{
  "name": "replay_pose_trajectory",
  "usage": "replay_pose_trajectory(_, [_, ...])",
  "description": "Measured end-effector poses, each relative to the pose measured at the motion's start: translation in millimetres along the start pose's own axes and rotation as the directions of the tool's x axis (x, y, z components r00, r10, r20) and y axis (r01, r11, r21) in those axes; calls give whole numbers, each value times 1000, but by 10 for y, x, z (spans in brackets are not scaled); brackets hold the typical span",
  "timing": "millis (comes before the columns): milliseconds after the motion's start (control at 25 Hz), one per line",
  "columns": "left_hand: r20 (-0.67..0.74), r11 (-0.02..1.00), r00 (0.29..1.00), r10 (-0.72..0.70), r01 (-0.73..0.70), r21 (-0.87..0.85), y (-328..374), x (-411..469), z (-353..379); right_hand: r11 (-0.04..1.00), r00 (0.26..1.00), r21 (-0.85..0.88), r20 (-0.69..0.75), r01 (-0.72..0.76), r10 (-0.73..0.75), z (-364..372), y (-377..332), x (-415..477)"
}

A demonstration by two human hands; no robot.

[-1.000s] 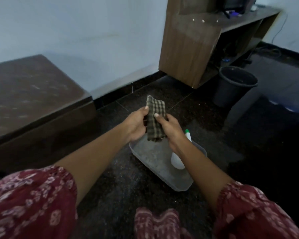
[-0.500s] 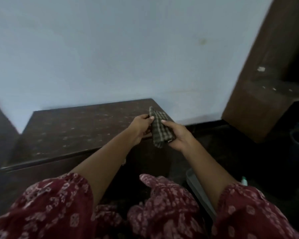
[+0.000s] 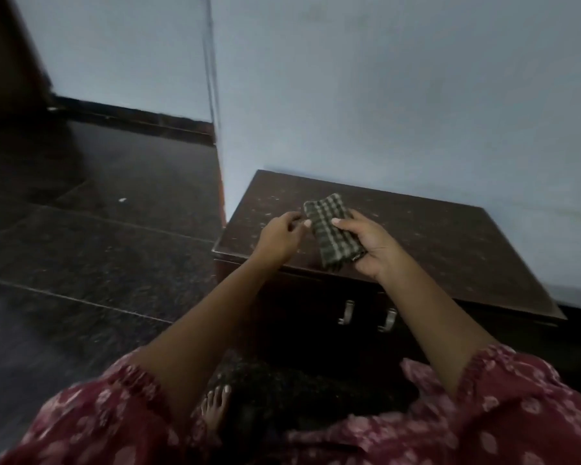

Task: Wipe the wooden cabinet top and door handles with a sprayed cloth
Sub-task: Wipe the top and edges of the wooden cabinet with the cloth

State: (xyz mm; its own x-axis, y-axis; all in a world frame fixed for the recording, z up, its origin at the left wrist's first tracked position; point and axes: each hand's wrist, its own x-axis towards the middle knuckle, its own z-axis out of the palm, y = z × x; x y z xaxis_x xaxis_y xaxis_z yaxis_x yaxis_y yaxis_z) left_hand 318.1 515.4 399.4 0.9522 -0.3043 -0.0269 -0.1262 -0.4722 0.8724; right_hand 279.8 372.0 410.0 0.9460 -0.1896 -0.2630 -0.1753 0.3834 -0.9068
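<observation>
A low dark wooden cabinet stands against the pale wall; its dusty top (image 3: 443, 239) fills the middle right of the view. Two metal door handles (image 3: 348, 312) (image 3: 389, 319) show on its front, below the top's near edge. A folded green checked cloth (image 3: 331, 229) lies in my right hand (image 3: 373, 250), held just above the top's front left part. My left hand (image 3: 279, 238) is beside the cloth's left edge, fingers curled, fingertips close to it but apart from it.
Dark polished stone floor (image 3: 98, 246) spreads to the left of the cabinet. A wall corner (image 3: 215, 129) rises right behind the cabinet's left end. My bare foot (image 3: 215, 406) and red patterned clothing (image 3: 483, 424) are at the bottom.
The view swung left from the basin and spray bottle to the cabinet, which is now centred. My left hand has let go of the cloth; my right hand alone holds it over the top.
</observation>
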Motion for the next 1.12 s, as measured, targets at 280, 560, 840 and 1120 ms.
replay_pose_trajectory(280, [135, 719, 977, -165, 25, 695, -741, 305, -882, -17, 776, -805, 577, 592, -255, 769, 205, 689])
replay_pose_trajectory(560, [330, 629, 908, -256, -103, 771, -955, 703, -1039, -693, 341, -209, 938, 690, 56, 568, 531, 907])
replay_pose_trajectory(840, [379, 752, 858, -347, 13, 659, -906, 972, -954, -673, 383, -283, 924, 683, 0, 687, 396, 1404])
replay_pose_trajectory(1120, [211, 819, 967, -142, -5, 574, -779, 1269, -626, -588, 652, -522, 758, 618, 13, 773, 172, 1977])
